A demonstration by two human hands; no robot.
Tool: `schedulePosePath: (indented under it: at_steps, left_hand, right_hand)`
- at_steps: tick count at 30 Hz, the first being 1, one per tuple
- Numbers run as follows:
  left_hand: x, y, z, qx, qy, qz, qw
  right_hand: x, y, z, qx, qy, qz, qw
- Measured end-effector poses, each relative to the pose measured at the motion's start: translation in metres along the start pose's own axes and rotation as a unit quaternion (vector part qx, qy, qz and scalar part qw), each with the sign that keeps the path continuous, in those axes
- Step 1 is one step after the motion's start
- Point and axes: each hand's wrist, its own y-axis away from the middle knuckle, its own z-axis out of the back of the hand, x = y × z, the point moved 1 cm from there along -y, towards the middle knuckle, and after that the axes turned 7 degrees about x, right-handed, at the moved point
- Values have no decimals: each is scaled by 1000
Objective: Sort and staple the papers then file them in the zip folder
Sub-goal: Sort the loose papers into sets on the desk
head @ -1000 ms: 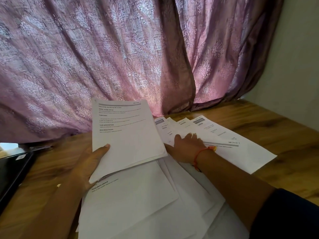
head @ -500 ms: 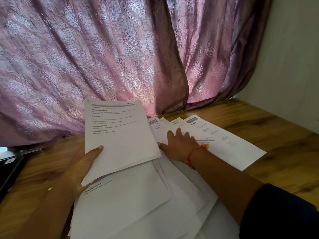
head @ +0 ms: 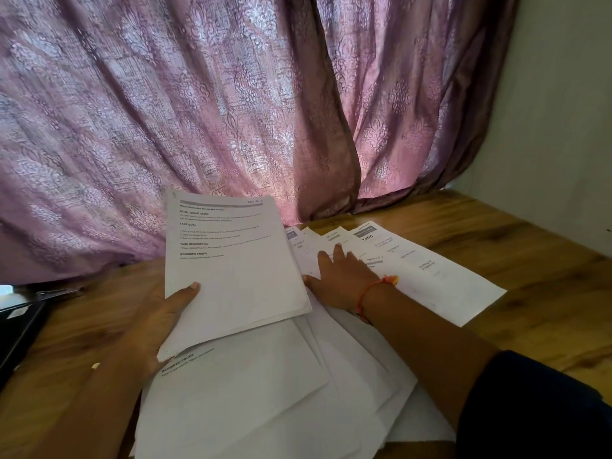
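My left hand (head: 155, 323) holds a thin stack of printed papers (head: 238, 276) lifted off the table, thumb on top at its lower left edge. Printed headings show on its top sheet. Under and around it lie several loose white sheets (head: 251, 392) fanned over the wooden table (head: 530, 293). My right hand (head: 341, 279), with an orange thread round the wrist, rests flat with spread fingers on the fanned sheets (head: 430, 276) to the right of the held stack. No stapler or zip folder is plainly visible.
A purple patterned curtain (head: 198, 127) hangs along the table's far edge. A dark flat object (head: 16, 329) lies at the left edge, with something metallic (head: 56, 293) beside it. A pale wall (head: 563, 127) closes the right side.
My right hand's fingers have gone from curled to spread flat on the fanned sheets. The view shifted slightly; my left hand keeps the stack in the same pose.
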Motion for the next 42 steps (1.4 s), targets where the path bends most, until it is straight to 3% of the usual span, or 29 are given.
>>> schedulePosePath:
  at_steps: [4,8,11,14,31,34,39,42]
  left_hand:
    - [-1,3,-4,-4,10,-12,1000]
    - [-3,4,-5,-4,11,-6,1000]
    - [-2,3,-5,0,13,-5,1000]
    - [-2,3,-6,2,14,-4,1000]
    - [-9,9,-13,-14,-22,-4,1000]
    - [-9,10,-12,-17,-35,-5,999]
    - [-9,10,-12,-18,-44,-8,999]
    - [-8,9,-11,-20,-43,-5,999]
  right_hand:
    - [-1,-7,1,13,-24,56,998]
    - [-9,-5,17,-25,-100,88,991]
    - [-32,-10,33,-84,-77,-6,994]
    - [-52,-5,42,-82,-40,-91,992]
    - [-76,-7,46,-83,-179,-128,972]
    - [-83,-14,47,-97,-233,-116,961]
    - [-90,-13,53,-246,-332,-44,909]
    - [-94,-10,57,-223,-346,-6,911]
